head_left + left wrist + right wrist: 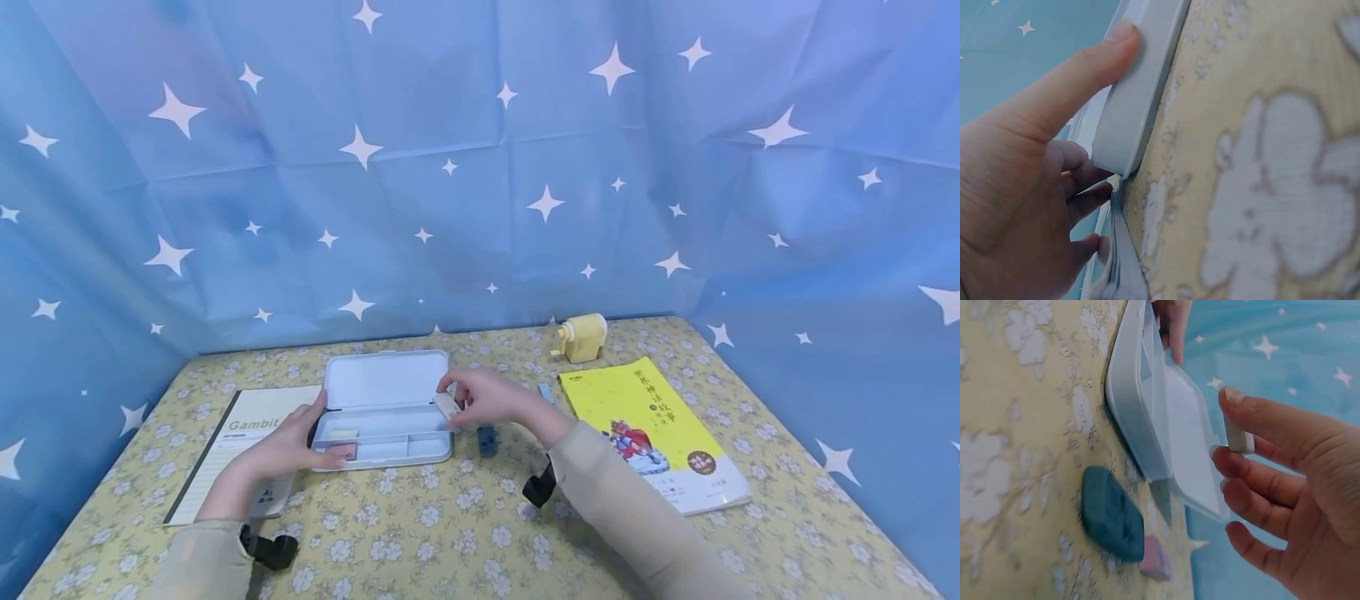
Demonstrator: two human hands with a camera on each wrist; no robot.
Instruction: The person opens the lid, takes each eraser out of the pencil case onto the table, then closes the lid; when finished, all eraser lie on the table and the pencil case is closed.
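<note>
An open white pencil case [386, 381] lies with its lid tilted back. My left hand [281, 437] holds its left end, thumb [1100, 62] over the front wall and fingers bent at the side. Inside the case, near that thumb, are a pink eraser [342, 451] and a pale yellow block [343, 434]. Over the case's right end, my right hand [486, 396] pinches a white eraser [1239, 436] between thumb and fingers, raised off the table. Below it on the cloth sits a dark blue eraser-like block [487, 442], with a pink block [1155, 559] close by in the right wrist view.
A notebook [247, 417] lies left of the case, partly beneath my left forearm. To the right is a yellow book [637, 425], with a small light blue piece [546, 392] by its corner. A yellow pencil sharpener [583, 337] stands at the back, before a starry curtain [480, 167].
</note>
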